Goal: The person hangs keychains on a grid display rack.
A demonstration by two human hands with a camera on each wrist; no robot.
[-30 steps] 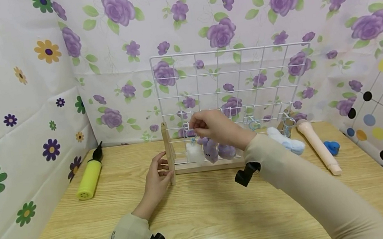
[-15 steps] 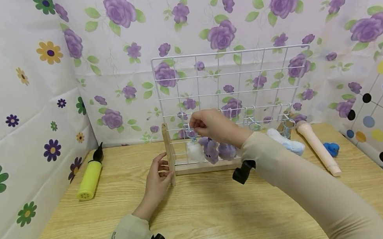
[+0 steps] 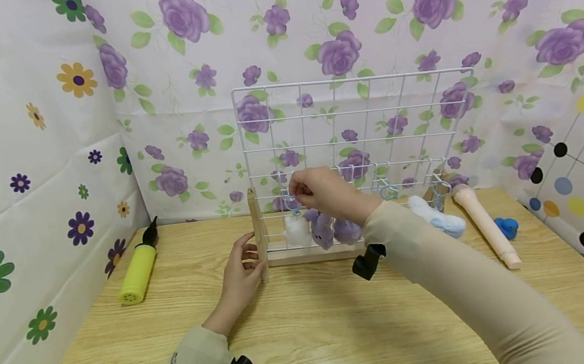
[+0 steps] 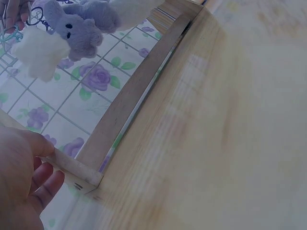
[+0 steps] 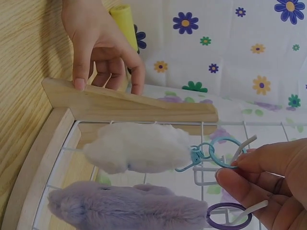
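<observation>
In the head view my left hand (image 3: pixel 240 272) grips the wooden side post (image 3: pixel 256 225) of a white wire grid rack (image 3: pixel 350 80), thumb in front and fingers behind. My right hand (image 3: pixel 331 192) is at the lower left of the grid. The right wrist view shows its thumb and forefinger pinching a light-blue key ring (image 5: pixel 212 153) beside a white hook (image 5: pixel 247 142). From that ring's clasp hangs a white fluffy plush keychain (image 5: pixel 139 146). Just beside it, a purple plush keychain (image 5: pixel 129 206) hangs by a purple ring. Part of the grid is hidden behind my right hand.
A second purple plush (image 3: pixel 346 231) and a white-and-blue plush (image 3: pixel 436 216) hang farther right. A yellow pump (image 3: pixel 137 274) lies left on the wooden table (image 3: pixel 308 324). To the right are a pale pink stick-like tube (image 3: pixel 486 223) and a small blue toy (image 3: pixel 507 226).
My right wrist and forearm have shifted slightly left, while the fingers stay at the ring. My left hand keeps its grip on the post. The view has shifted slightly.
</observation>
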